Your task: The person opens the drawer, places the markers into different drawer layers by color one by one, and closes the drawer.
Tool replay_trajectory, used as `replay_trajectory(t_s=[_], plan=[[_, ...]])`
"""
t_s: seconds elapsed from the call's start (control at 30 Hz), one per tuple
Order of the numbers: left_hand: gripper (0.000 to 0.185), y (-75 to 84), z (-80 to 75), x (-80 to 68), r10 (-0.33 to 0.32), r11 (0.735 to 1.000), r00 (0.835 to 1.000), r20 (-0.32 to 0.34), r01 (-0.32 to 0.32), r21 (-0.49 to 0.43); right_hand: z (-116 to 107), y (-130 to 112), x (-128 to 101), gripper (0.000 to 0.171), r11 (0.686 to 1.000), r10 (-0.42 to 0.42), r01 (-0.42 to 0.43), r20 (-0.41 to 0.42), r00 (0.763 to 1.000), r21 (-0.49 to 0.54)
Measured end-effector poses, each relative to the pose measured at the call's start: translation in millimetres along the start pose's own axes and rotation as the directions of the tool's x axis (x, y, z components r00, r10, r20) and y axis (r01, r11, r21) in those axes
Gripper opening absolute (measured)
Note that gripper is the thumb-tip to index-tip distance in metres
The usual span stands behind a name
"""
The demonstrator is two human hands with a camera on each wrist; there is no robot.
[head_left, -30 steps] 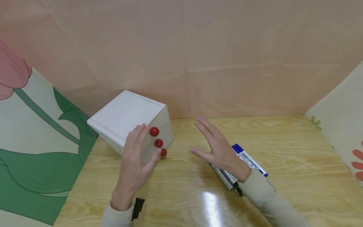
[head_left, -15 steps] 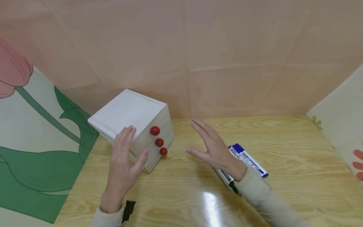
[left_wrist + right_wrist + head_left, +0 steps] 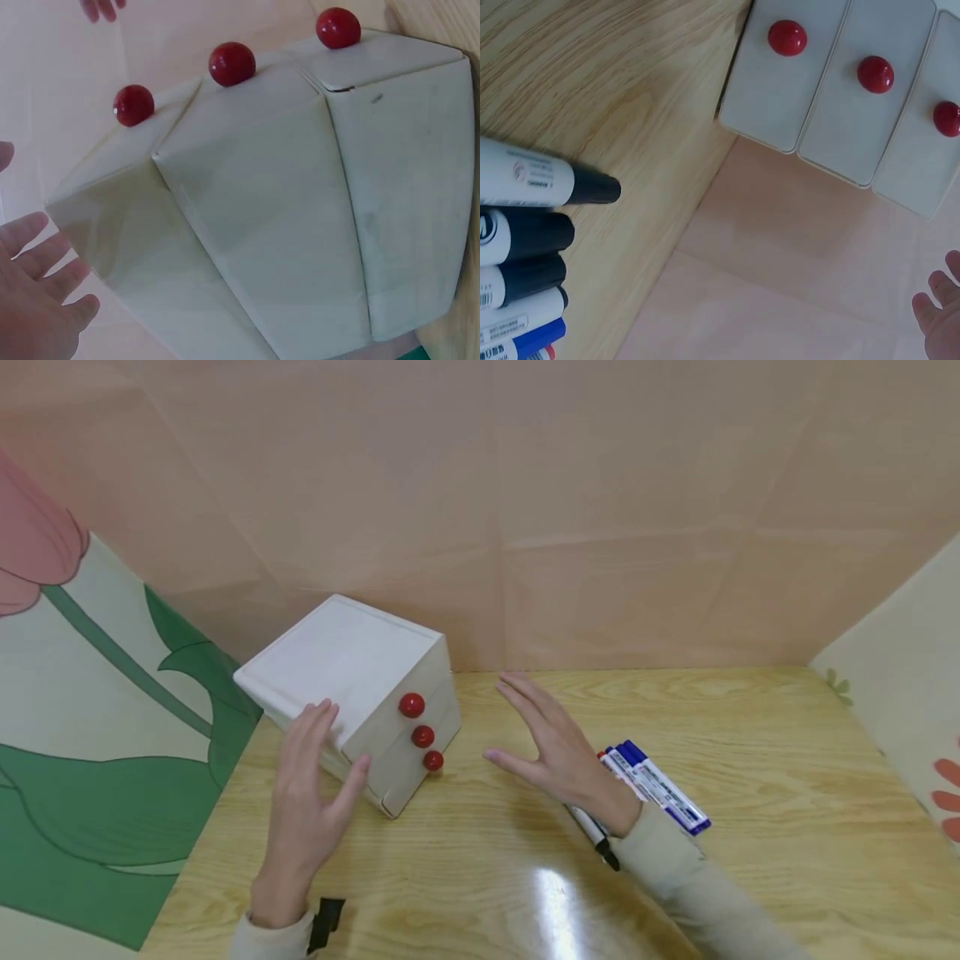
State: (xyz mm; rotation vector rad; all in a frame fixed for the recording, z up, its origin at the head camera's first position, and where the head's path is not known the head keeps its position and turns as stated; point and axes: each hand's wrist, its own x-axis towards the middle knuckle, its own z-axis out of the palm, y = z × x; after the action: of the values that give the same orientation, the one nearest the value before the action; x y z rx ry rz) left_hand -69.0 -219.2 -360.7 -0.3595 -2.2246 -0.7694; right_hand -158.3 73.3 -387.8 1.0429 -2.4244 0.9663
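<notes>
Cabinet (image 3: pixel 352 664) and markers (image 3: pixel 665 787) sat well apart on the wooden table (image 3: pixel 787 760), the white cabinet at far left with its drawers (image 3: pixel 393 753) closed and its three red knobs (image 3: pixel 412 705) facing right, the markers in a row at right. The left hand (image 3: pixel 300 810) hung by the cabinet's near corner, thumb and fingers spread wide, holding nothing; whether its fingertips brushed the side I could not tell. The right hand (image 3: pixel 562 756) was also spread wide with nothing in it, right of the knobs and apart from them. The likeliest trouble, as I judged it, lay under the right sleeve (image 3: pixel 697 881), which partly covered the markers: lowered carelessly, it could have swept the row apart and sent the nearest black-capped marker (image 3: pixel 587 827) rolling toward the near side. A knob pulled without the left hand bracing could have dragged or turned the whole cabinet, and those smooth, round knobs might have slipped from a loose pinch
</notes>
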Motion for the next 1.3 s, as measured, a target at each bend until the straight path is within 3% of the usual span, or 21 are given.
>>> replay_trajectory(t_s=[0.33, 0.77, 1.07, 1.3], plan=[[0.061, -5.0, -2.1, -7.3, -0.073, 0.997, 0.997, 0.014, 0.073, 0.006, 7.5, -2.5, 4.1, 0.083, 0.999, 0.005, -0.005, -0.009, 1.000, 0.033], [0.062, -5.1, -4.8, -13.9, -0.086, 0.996, 0.996, -0.001, 0.086, 0.010, 13.0, -7.4, 8.1, 0.080, 0.999, 0.007, -0.007, 0.003, 1.000, 0.051], [0.055, -5.6, -2.5, -16.2, -0.047, 0.999, 0.999, -0.001, 0.047, -0.006, 14.3, -9.6, 8.4, 0.080, 0.998, 0.016, -0.017, 0.018, 1.000, 0.066], [0.050, -3.0, -3.2, -17.0, -0.133, 0.991, 0.989, 0.071, 0.132, 0.024, 16.4, -11.2, 11.3, 0.078, 0.997, 0.017, -0.018, 0.015, 1.000, 0.078]])
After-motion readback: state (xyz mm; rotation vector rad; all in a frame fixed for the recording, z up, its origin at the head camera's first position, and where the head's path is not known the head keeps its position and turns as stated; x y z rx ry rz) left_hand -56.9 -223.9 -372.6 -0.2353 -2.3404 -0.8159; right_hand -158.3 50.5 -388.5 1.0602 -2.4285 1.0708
